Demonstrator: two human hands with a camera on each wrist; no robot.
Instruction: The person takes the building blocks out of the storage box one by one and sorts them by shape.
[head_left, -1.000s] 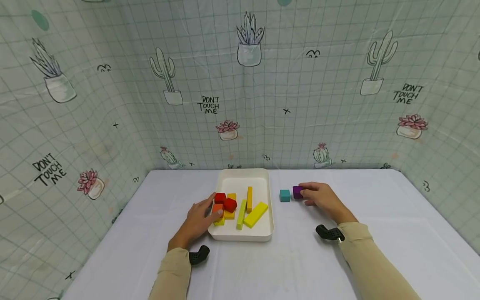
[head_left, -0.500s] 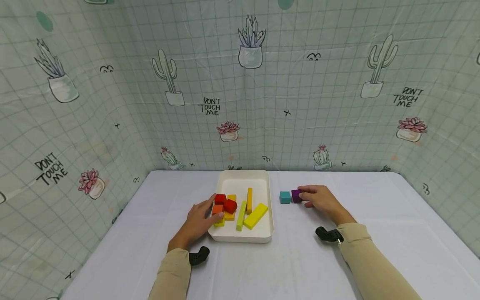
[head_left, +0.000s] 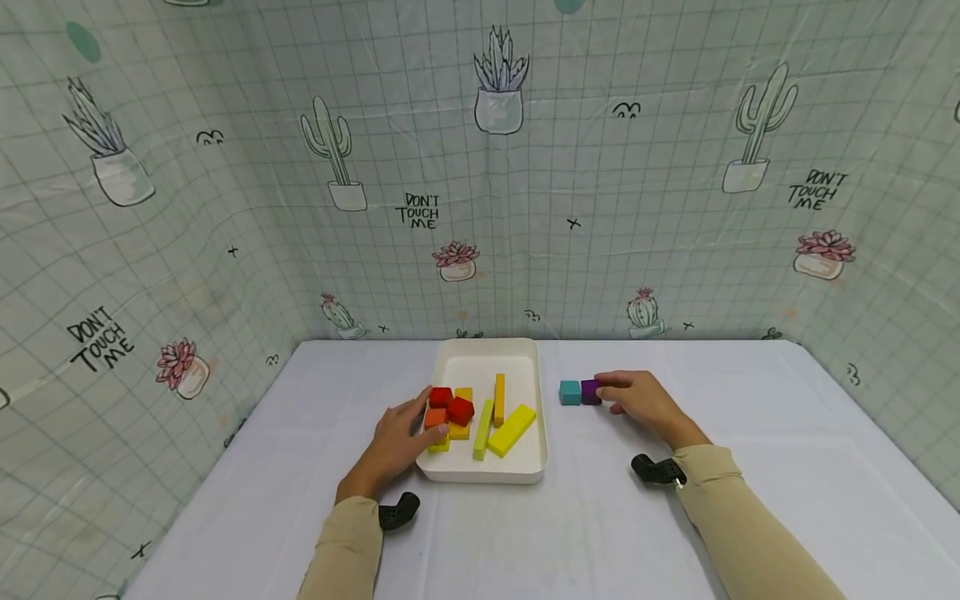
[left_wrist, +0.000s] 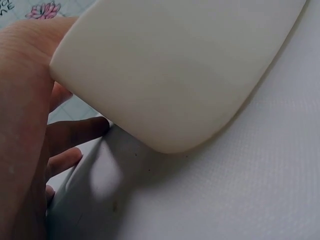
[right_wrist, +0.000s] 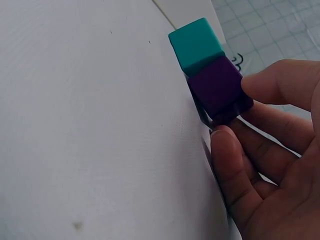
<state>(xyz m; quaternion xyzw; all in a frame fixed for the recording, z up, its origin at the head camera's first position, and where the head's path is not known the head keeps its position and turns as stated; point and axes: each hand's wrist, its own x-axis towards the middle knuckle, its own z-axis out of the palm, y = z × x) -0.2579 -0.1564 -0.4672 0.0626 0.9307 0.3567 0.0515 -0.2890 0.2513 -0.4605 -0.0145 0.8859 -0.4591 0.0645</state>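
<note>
In the head view my right hand (head_left: 645, 402) pinches a purple cube (head_left: 590, 392) on the white tabletop, thumb and fingertips at its right side. The right wrist view shows the purple cube (right_wrist: 217, 87) against a teal cube (right_wrist: 196, 46), roughly in line with it. My left hand (head_left: 392, 442) grips the left side of a white tray (head_left: 480, 477), thumb over the rim and fingers along the outer wall. Red cubes (head_left: 461, 410), an orange block (head_left: 436, 418) and yellow blocks lie in the tray beside the left thumb.
Farther right in the tray lie a lime bar (head_left: 483, 429), an amber bar (head_left: 499, 400) and a flat yellow block (head_left: 512, 430). A printed cloth backdrop (head_left: 570, 275) rises behind the table's far edge. Black cameras (head_left: 658, 468) sit on both wrists.
My right hand has moved the purple cube left, closing the gap to the teal cube. The left hand and the tray stay in place.
</note>
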